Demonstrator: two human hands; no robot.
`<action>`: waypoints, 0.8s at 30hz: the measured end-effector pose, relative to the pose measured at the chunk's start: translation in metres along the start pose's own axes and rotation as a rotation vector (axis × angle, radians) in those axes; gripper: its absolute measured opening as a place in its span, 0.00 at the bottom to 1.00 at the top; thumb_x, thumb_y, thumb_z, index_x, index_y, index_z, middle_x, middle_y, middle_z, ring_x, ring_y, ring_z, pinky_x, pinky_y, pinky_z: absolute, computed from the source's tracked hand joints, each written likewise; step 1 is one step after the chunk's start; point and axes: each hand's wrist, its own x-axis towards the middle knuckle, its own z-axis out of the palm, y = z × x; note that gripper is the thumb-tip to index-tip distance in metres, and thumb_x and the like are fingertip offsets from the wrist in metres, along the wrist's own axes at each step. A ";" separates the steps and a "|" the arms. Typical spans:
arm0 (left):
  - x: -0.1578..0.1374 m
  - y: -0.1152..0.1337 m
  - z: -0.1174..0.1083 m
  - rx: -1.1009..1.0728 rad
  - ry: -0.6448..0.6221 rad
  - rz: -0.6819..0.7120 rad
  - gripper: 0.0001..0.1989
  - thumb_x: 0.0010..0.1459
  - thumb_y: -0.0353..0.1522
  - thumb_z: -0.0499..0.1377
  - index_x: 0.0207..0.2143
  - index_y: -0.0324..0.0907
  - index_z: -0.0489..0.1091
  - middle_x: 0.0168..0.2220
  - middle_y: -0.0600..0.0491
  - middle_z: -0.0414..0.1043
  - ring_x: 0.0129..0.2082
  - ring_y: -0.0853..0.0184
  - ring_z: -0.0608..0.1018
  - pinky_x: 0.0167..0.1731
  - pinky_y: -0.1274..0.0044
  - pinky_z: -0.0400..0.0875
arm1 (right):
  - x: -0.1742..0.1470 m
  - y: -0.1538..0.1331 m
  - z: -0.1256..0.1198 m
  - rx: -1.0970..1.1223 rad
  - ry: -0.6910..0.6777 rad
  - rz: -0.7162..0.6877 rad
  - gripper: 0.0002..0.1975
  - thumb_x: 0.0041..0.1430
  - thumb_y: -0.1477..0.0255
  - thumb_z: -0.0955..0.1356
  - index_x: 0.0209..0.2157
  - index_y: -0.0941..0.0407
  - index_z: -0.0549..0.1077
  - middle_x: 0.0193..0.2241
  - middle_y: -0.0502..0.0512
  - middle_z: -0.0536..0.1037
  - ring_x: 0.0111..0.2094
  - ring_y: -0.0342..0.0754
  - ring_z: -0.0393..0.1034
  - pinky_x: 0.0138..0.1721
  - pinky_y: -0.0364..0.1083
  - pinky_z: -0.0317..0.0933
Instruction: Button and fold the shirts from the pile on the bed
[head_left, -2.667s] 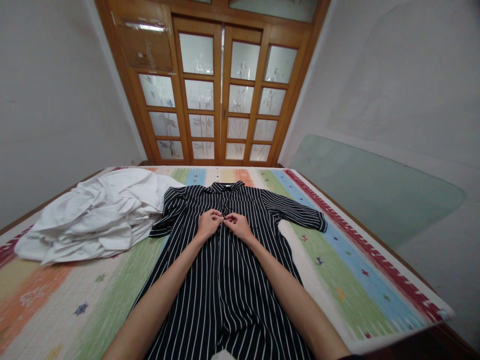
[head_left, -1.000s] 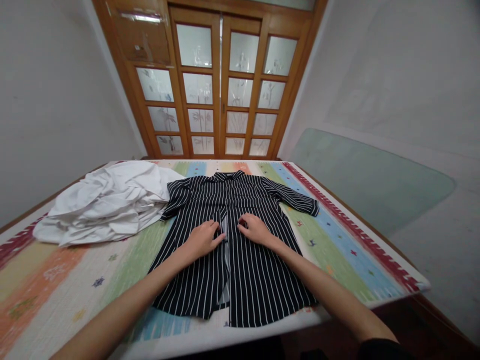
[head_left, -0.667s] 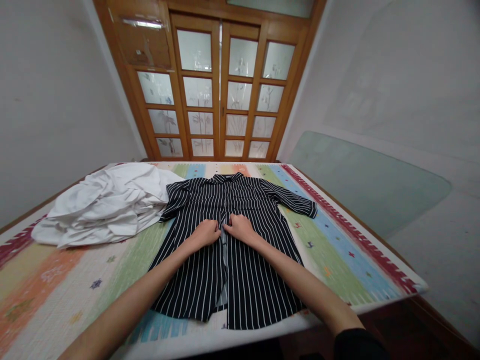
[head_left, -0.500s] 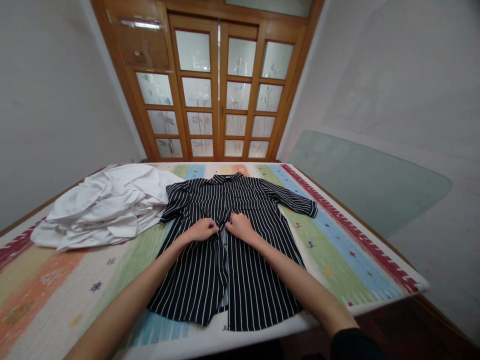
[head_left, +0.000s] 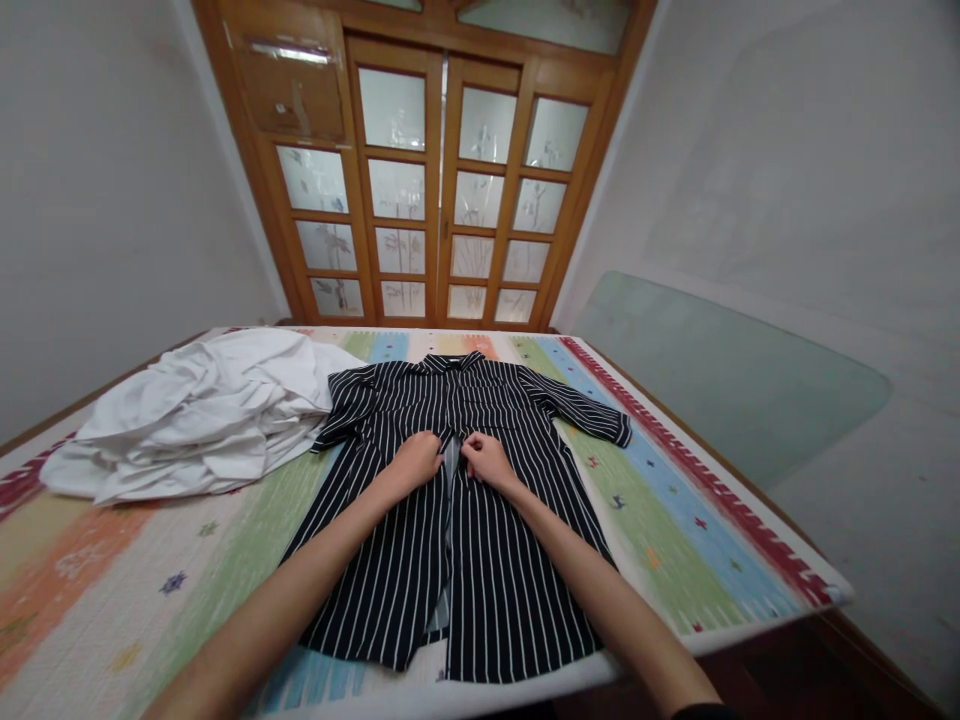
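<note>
A black shirt with white stripes (head_left: 517, 560) lies front up in the middle of the table, its collar at the far side. Below mid-chest its front parts into two panels, and a pale strip of the inside shows between them. My left hand (head_left: 420, 460) is closed on the left front edge. Just across the gap, my right hand (head_left: 486, 460) pinches the right front edge, thumb and fingers together. Any buttons between the fingers are too small to make out. The shirt's right sleeve stretches out over the cloth; the left one is bent.
A crumpled white cloth (head_left: 202, 420) is heaped at the left, against the shirt's left sleeve. Under everything is a colourful striped table cover (head_left: 675, 540). A glass-paned wooden door (head_left: 442, 180) stands beyond, with walls on both sides.
The lower front opening has widened, with the left panel pulled aside a little. My left hand has turned and its fingers are tucked in more. The view has shifted slightly.
</note>
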 end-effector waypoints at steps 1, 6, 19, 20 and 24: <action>0.002 0.001 0.001 0.010 -0.011 -0.023 0.07 0.56 0.29 0.58 0.28 0.40 0.75 0.34 0.42 0.76 0.41 0.55 0.78 0.43 0.70 0.69 | -0.001 0.001 0.000 0.008 0.028 -0.004 0.05 0.52 0.74 0.63 0.23 0.54 0.66 0.11 0.42 0.67 0.09 0.39 0.59 0.12 0.38 0.49; 0.007 0.001 0.001 0.006 0.020 -0.161 0.08 0.55 0.35 0.61 0.30 0.38 0.75 0.36 0.38 0.76 0.42 0.51 0.78 0.44 0.67 0.70 | -0.001 0.006 0.001 0.017 0.073 -0.040 0.03 0.48 0.73 0.65 0.23 0.54 0.68 0.11 0.42 0.67 0.11 0.40 0.60 0.14 0.38 0.53; 0.008 -0.011 -0.010 0.017 -0.112 -0.105 0.08 0.50 0.25 0.60 0.31 0.40 0.79 0.34 0.47 0.79 0.40 0.60 0.79 0.44 0.75 0.69 | 0.004 0.018 0.001 0.087 0.001 -0.136 0.06 0.49 0.74 0.65 0.29 0.56 0.75 0.25 0.49 0.77 0.18 0.39 0.66 0.21 0.39 0.61; 0.007 -0.013 -0.009 0.007 -0.111 -0.072 0.08 0.50 0.25 0.59 0.31 0.40 0.79 0.33 0.47 0.79 0.38 0.61 0.79 0.43 0.75 0.69 | 0.004 0.018 0.001 0.075 -0.005 -0.134 0.07 0.50 0.75 0.65 0.30 0.57 0.76 0.26 0.50 0.78 0.18 0.39 0.66 0.21 0.39 0.62; 0.008 -0.017 -0.005 -0.013 -0.094 -0.004 0.08 0.49 0.25 0.59 0.27 0.41 0.78 0.30 0.49 0.78 0.35 0.63 0.78 0.40 0.76 0.68 | 0.004 0.018 0.001 0.056 -0.008 -0.127 0.09 0.50 0.76 0.65 0.31 0.58 0.79 0.25 0.51 0.79 0.18 0.40 0.67 0.22 0.39 0.62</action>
